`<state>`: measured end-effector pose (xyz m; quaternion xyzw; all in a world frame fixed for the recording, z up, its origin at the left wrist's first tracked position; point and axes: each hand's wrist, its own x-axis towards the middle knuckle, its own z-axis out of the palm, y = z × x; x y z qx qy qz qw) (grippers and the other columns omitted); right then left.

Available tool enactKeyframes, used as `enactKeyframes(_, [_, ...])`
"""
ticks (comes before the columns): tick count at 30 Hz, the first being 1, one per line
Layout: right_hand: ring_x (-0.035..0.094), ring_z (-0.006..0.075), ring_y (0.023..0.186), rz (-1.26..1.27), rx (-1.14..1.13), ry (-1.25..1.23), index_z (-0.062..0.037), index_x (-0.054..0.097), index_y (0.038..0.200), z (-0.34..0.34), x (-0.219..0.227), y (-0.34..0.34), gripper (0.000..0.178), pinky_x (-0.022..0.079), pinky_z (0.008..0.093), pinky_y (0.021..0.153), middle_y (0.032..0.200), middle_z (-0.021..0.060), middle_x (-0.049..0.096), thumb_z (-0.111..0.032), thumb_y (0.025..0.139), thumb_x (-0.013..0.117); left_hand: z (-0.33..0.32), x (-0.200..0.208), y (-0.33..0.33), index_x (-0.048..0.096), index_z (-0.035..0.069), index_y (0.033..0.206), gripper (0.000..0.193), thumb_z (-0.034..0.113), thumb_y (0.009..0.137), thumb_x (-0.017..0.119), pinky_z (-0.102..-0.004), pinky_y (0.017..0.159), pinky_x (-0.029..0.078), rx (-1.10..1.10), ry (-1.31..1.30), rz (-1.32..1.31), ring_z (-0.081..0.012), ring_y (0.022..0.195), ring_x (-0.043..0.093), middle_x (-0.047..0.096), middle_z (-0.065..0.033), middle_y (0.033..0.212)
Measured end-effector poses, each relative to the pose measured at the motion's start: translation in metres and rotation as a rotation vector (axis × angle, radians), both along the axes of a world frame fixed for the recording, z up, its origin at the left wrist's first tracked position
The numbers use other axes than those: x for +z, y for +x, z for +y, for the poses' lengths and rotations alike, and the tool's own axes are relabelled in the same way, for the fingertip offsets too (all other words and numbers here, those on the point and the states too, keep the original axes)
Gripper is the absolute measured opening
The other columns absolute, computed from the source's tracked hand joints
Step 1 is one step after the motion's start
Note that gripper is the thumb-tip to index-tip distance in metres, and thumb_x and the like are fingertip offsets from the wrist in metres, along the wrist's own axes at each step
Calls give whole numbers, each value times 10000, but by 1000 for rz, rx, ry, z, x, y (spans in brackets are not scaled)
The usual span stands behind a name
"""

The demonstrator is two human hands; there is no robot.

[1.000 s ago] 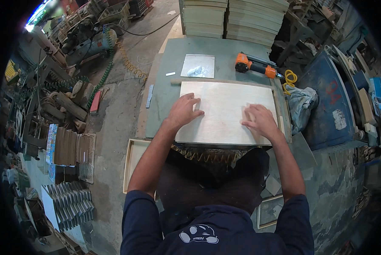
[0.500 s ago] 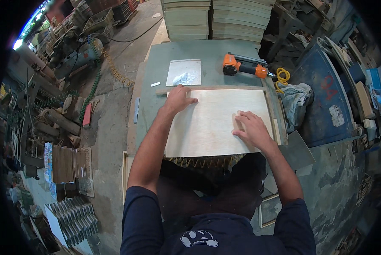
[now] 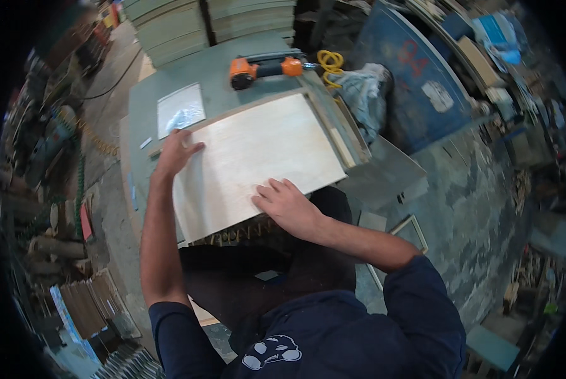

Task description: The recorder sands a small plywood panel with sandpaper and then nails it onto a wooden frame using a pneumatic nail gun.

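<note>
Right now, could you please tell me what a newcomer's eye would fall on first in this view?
Probably the pale panel in the middle, with the left hand at its far left corner and the right hand over its near edge. Next, the orange nail gun lying beyond it on the green table, and the coiled yellow hose to its right.

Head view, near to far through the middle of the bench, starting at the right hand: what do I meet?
Right hand at the sheet's near edge → pale sheet → orange-and-black power tool → right-hand stack of pale panels at the top of the frame.
</note>
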<state>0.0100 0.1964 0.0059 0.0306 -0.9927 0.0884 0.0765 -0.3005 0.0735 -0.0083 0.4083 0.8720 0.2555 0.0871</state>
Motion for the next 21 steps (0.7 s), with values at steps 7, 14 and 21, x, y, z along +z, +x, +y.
enactKeyframes(7, [544,300,1136,50,35,62,-42,548,1159,2,-5,-1,337,463,422,914,1199,123,577,-101,827,553,1,2,3,603,-21,1174,536,312,783,756,-405,959,437,19,-48,-28,-336,1121,540,552,-188,1209])
enactKeyframes(14, [567,290,1095,43,51,109,-44,550,1134,2,-5,-5,330,465,389,886,1193,120,578,-91,808,576,-1,6,5,557,10,1258,594,301,782,759,-430,998,419,41,-111,17,-370,1181,505,507,-217,1287])
enactKeyframes(21, [572,287,1062,25,92,27,-49,562,1046,9,-8,-6,366,487,405,852,1073,118,588,-130,718,703,-26,12,62,351,40,1424,878,304,715,797,-475,1073,336,128,-162,304,-433,1337,311,342,-278,1434])
